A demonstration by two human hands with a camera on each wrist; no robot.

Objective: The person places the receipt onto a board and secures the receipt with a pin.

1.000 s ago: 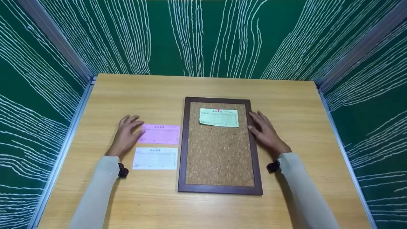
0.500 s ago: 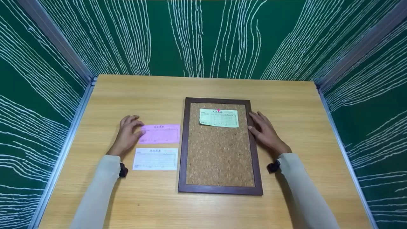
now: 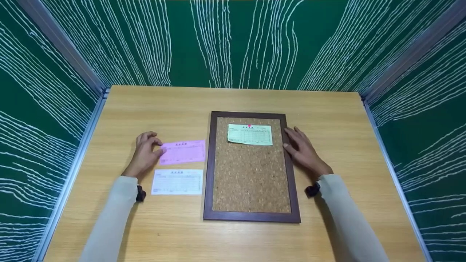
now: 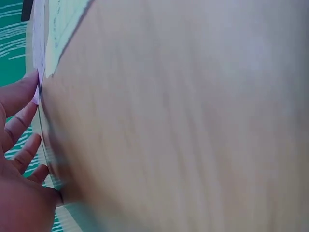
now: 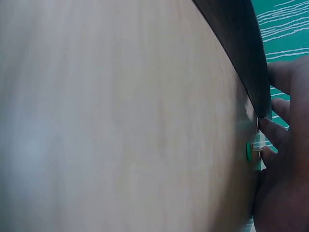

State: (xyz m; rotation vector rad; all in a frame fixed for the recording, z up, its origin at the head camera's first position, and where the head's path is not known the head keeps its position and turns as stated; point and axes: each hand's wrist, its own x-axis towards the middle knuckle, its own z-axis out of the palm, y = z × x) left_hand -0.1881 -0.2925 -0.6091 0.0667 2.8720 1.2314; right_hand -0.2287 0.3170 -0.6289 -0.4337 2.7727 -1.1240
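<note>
My left hand [image 3: 146, 153] pinches the left edge of a pink printed paper slip [image 3: 184, 151] between thumb and index finger, and the slip lies slightly turned. In the left wrist view the pink slip [image 4: 38, 48] shows edge-on at the fingertips. Just below it lies a white printed slip [image 3: 177, 182]. My right hand [image 3: 305, 153] rests its fingertips along the right side of a brown-framed cork board [image 3: 251, 178]. A green slip [image 3: 250, 135] hangs near the board's top under a red pushpin [image 3: 249, 126]. A green-headed pin [image 5: 249, 151] shows beside the right fingers in the right wrist view.
A light wooden table [image 3: 174, 233] bears everything. Green walls [image 3: 327, 22] with wavy white lines enclose it at the back and both sides, with metal posts [image 3: 65, 47] at the corners. A dark wrist camera [image 3: 141, 194] sits at the left cuff.
The pink slip has tilted a little, its right end moving up and away from the white slip. The left fingers have closed in on its edge. The right hand and board stay put.
</note>
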